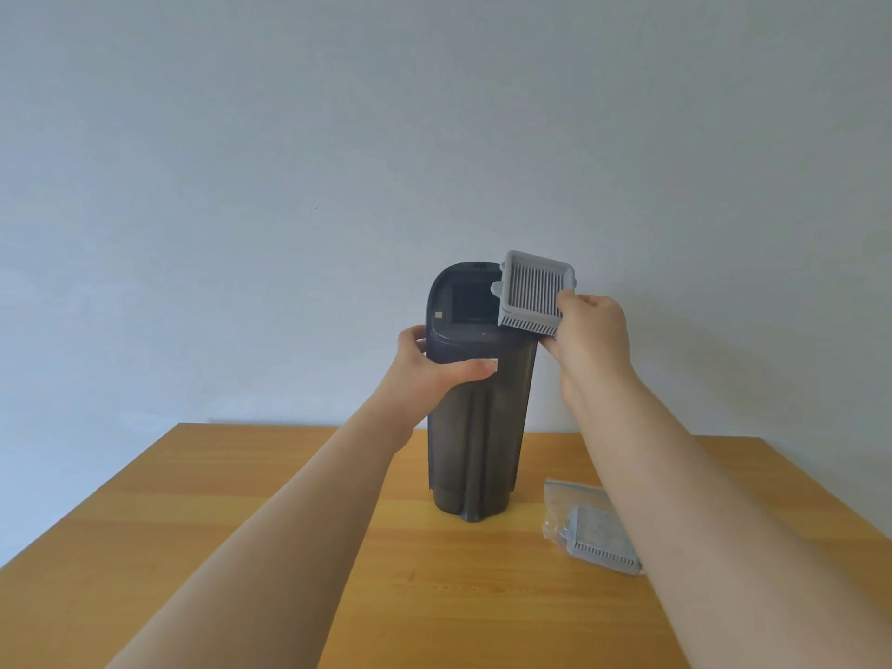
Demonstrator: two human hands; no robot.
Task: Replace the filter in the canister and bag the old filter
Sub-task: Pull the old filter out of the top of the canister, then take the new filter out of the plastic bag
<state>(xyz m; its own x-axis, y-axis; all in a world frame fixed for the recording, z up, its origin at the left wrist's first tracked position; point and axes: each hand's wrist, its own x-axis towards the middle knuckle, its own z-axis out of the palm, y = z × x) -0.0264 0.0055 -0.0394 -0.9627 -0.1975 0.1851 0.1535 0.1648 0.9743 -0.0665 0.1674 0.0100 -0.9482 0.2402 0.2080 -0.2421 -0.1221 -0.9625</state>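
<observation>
A tall dark grey canister (478, 427) stands upright on the wooden table (241, 499). Its top shows an empty square filter opening (470, 301). My left hand (434, 364) grips the canister's upper left side. My right hand (586, 330) holds a square grey pleated filter (533, 294) by its lower right corner, tilted, just above and to the right of the opening. A second grey filter (601, 540) lies inside a clear plastic bag (562, 499) on the table to the right, partly hidden by my right forearm.
A plain pale wall rises behind the table's far edge (309, 425). Bare wooden tabletop stretches left of the canister and in front of it.
</observation>
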